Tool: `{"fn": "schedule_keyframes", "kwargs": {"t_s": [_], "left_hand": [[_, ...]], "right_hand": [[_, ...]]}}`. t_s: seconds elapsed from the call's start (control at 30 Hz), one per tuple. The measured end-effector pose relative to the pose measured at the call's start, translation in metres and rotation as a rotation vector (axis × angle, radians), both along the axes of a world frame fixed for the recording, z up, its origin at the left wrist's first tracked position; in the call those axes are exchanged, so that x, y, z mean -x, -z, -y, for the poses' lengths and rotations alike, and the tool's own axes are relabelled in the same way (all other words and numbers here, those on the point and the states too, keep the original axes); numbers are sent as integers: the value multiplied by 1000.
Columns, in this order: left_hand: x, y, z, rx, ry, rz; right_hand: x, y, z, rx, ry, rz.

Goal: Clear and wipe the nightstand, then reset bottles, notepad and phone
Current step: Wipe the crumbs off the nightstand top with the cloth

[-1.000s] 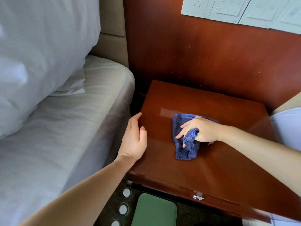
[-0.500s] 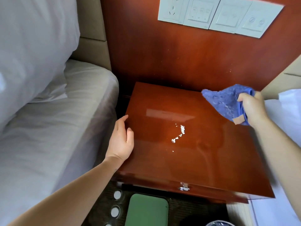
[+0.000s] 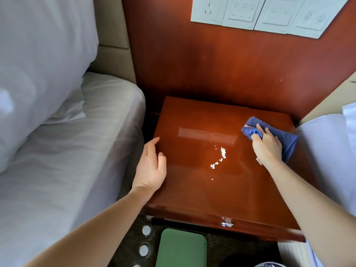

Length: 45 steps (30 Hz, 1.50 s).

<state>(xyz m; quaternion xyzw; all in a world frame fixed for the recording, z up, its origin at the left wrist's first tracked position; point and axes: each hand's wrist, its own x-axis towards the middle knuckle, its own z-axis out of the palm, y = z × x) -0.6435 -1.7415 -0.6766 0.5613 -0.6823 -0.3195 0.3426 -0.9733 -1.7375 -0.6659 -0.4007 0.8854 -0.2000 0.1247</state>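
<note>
Head view: my right hand [image 3: 266, 146] pinches a fold of the fluffy blue cloth [image 3: 287, 140] and presses it on the far right of the glossy wooden nightstand [image 3: 212, 199], while my left hand [image 3: 151, 167] rests flat, fingers relaxed, on its left edge. Between them, nearer my right hand, a thin streak of white crumbs [image 3: 220, 157] runs roughly toward me.
</note>
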Motion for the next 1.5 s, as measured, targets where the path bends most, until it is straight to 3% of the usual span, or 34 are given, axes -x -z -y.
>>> {"fn": "schedule_keyframes", "kwargs": {"t_s": [0.2,0.43,0.57,0.7,0.87,1.1,1.23,1.4,1.5], "left_hand": [[0,1,0,-4,10,15],[-1,1,0,-1,13,8],[-2,4,2,12,18,10],[-1,4,3,-3,21,9],[-2,0,3,11,35,-11],[-9,-5,-7,-27,0,-195],[-20,-20,-17,-42,-72,-252],[-65,-25,-31,-7,-271,-277],[-95,-20,-29,-51,-314,-307]], "right_hand": [[-62,-16,16,84,-17,348],[-128,-39,-20,82,-95,569],[-142,-33,-35,86,-156,604],[-143,-37,-31,95,26,709],[-128,-56,-32,406,219,911],[-105,-77,-86,631,316,902],[-139,-87,-103,581,55,649],[-205,-82,-93,438,-232,525],[-251,-61,-90,308,-544,355]]}}
